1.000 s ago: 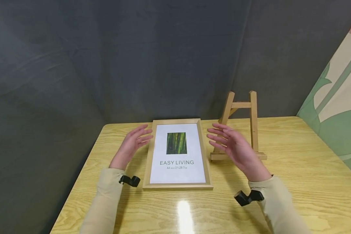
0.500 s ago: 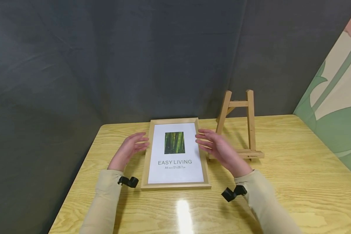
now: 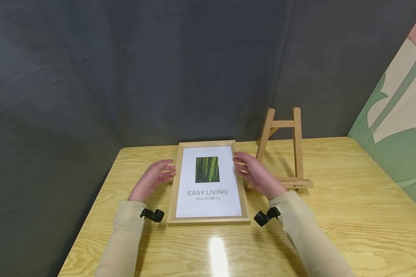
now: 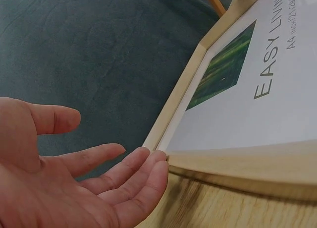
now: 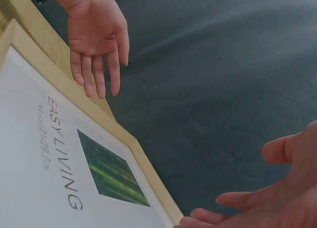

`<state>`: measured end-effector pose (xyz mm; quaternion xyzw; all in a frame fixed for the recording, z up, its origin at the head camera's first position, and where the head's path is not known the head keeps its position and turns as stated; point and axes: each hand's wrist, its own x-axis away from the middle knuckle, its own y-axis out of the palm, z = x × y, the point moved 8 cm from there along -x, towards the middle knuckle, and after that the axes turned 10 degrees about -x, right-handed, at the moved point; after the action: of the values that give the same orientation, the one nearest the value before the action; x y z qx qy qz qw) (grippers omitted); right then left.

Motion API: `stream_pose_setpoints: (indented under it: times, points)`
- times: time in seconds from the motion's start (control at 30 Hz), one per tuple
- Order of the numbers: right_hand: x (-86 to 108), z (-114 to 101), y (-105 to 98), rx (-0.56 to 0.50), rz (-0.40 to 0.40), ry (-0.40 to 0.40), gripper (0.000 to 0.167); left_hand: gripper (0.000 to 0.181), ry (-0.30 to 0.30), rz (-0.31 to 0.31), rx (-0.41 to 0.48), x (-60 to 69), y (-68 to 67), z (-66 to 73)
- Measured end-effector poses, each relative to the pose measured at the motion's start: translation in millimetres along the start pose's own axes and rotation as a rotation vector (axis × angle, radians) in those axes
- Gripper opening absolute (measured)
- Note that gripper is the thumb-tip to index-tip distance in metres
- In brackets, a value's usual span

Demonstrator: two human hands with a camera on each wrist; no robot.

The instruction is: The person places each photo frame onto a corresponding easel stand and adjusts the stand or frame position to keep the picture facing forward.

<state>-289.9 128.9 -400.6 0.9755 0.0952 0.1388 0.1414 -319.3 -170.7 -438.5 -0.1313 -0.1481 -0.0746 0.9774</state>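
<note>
Frame [image 3: 208, 221] of pale wood lies face up and flat on the surface [image 3: 350, 215], at its far edge, left of the easel [image 3: 299, 148]. It contains a white sheet [image 3: 211, 207] bearing lettering and a green picture [image 3: 207, 169]. Left hand [image 3: 153, 176] is at the left rail [image 3: 176, 184]; right hand [image 3: 254, 172] is at the right rail [image 3: 241, 192]. Both have palms turned inward, fingers loosely spread and slightly bent, gripping nothing. Fingertip contact with the wood cannot be confirmed.

Handling, by judgement: stiff, fairly light, likely smooth along the rails. Whether glass or plastic covers the sheet cannot be told; the face should be treated as fragile and not pressed. Recommended hold: both side rails, opposite each other about midway along, fingers hooked beneath and thumbs on top, so that the load stays level. Caution: the easel's base stands just beside the right rail, leaving little clearance there.
</note>
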Motion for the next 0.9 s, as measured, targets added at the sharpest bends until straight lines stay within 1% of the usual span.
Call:
stream_pose_setpoints:
  times: [0.13,0.27,0.4,0.53,0.7,0.8,0.9]
  points:
    - [-10.8,2.9,-5.8,-0.001,0.048,0.031,0.053,0.055,-0.003,-0.016,0.02,1.1,1.5,-1.9]
    - [-18.2,2.8,-11.8,-0.009,0.079,0.046,0.053,0.054,-0.012,-0.007,0.025,0.5,0.5,-3.0]
    - [-22.2,3.5,-15.2,0.005,0.087,0.075,0.057,0.054,-0.022,0.011,0.026,-0.9,-0.9,-2.0]
    - [-24.7,4.8,-16.8,0.053,0.078,0.093,0.062,0.053,-0.027,0.011,0.036,-2.4,-0.7,-1.6]
    - [-26.1,9.0,-17.3,0.113,0.072,0.121,0.066,0.052,-0.05,0.0,0.053,-4.9,-1.1,-7.2]
    - [-27.3,11.8,-16.4,0.119,0.082,0.138,0.067,0.052,-0.06,-0.004,0.059,-5.7,-1.6,-10.6]
    - [-29.1,13.4,-15.7,0.106,0.099,0.139,0.068,0.052,-0.057,-0.001,0.061,-6.4,-2.7,-12.2]
